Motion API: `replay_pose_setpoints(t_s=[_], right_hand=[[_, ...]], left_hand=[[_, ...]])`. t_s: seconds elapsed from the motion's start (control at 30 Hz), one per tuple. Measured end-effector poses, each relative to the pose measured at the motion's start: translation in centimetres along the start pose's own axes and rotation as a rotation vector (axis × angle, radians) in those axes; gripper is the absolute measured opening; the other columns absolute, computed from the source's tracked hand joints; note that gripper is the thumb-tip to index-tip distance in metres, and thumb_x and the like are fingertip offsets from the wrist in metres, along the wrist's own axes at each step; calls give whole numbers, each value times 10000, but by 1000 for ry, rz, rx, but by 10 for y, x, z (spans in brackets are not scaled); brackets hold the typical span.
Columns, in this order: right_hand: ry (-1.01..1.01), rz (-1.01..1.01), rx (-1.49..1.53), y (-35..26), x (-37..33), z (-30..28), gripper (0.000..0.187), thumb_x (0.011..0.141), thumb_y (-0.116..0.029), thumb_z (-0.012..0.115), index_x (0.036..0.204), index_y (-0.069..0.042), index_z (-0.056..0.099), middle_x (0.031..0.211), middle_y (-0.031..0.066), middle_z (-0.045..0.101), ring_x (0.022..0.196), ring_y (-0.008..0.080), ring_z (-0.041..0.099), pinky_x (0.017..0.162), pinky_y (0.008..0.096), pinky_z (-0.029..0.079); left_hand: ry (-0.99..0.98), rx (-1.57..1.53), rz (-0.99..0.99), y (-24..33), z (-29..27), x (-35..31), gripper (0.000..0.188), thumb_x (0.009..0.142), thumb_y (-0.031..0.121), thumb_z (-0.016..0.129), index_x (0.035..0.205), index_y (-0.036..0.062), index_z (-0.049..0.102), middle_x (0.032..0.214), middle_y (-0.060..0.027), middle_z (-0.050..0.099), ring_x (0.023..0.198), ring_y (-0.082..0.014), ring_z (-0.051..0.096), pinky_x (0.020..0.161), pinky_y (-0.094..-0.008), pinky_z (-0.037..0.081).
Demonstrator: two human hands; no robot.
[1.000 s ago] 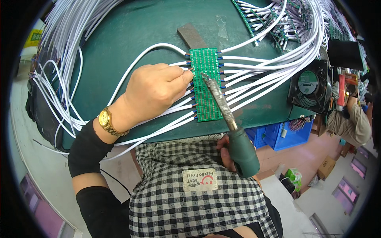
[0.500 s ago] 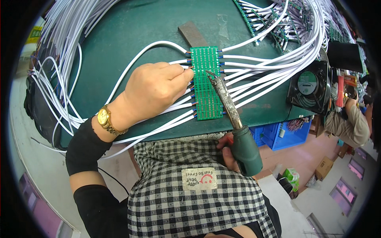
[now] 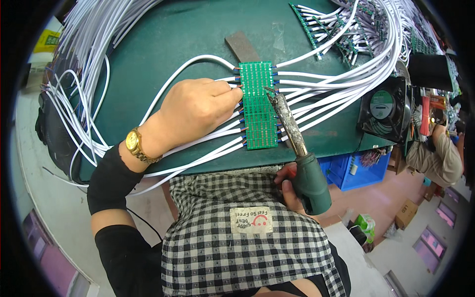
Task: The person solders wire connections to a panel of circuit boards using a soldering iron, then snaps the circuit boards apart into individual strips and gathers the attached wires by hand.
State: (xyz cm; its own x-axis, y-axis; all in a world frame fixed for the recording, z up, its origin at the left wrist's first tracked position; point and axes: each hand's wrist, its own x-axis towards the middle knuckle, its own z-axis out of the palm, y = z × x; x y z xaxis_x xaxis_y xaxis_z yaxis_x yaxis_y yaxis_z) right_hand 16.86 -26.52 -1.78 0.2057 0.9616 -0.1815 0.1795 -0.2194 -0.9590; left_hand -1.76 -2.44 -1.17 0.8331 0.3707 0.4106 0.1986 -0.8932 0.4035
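A green circuit board panel (image 3: 261, 133) lies on the table, with white cables joined along both long edges. My left hand (image 3: 198, 111) is closed in a pinch at the panel's left edge, gripping a white cable (image 3: 233, 85) whose thin coloured wire end meets the board. My right hand (image 3: 289, 189) is wrapped round the green handle of a soldering iron (image 3: 310, 182), which partly hides the fingers. The iron's dark, worn shaft slants up and left, its tip over the upper right part of the panel. Whether the tip touches the board I cannot tell.
A flat metal bar (image 3: 241, 46) lies beyond the panel. Bundled white cables (image 3: 94, 54) fill the left side; finished-looking boards with cables (image 3: 346, 37) pile at the far right. A black fan (image 3: 383, 105) stands at the right edge, above a blue crate (image 3: 363, 173). Another person's arm (image 3: 438, 156) shows farther right.
The soldering iron's tip has moved a little to the right over the panel, and its handle with it. My left hand keeps its pinch at the left edge. The whole view has shifted slightly.
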Motion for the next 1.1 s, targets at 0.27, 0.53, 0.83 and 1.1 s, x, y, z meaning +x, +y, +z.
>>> replay_pose_setpoints(t_s=[0.27, 0.53, 0.83, 1.1], right_hand=[[-44, -5, -46, -4, 3, -8, 326, 885, -66, 595, 1195, -92, 498, 938, 103, 594, 755, 142, 584, 642, 273, 462], [70, -1, 36, -14, 12, -5, 104, 794, -36, 609, 898, -26, 616, 768, 59, 652, 657, 135, 656, 605, 257, 526], [44, -103, 48, -4, 17, -5, 94, 807, -41, 610, 899, -22, 613, 774, 74, 649, 672, 144, 648, 622, 261, 524], [127, -40, 214, 3, 13, -5, 123, 834, -82, 614, 928, -2, 603, 781, 77, 626, 663, 134, 616, 619, 258, 517]], left_hand=[[184, 172, -111, 24, -11, 8, 187, 680, 8, 706, 857, 38, 653, 766, -57, 626, 652, -230, 578, 575, -317, 477], [57, 199, -461, 53, 1, 0, 68, 769, 63, 688, 821, 23, 670, 802, -84, 644, 697, -267, 593, 624, -362, 473], [-3, -154, -742, 45, 4, 0, 114, 803, 92, 676, 851, -12, 678, 818, -94, 614, 661, -221, 600, 612, -316, 464], [241, -450, -846, 53, 19, -5, 77, 720, 58, 705, 781, 31, 668, 786, -56, 627, 650, -150, 611, 596, -255, 485]])
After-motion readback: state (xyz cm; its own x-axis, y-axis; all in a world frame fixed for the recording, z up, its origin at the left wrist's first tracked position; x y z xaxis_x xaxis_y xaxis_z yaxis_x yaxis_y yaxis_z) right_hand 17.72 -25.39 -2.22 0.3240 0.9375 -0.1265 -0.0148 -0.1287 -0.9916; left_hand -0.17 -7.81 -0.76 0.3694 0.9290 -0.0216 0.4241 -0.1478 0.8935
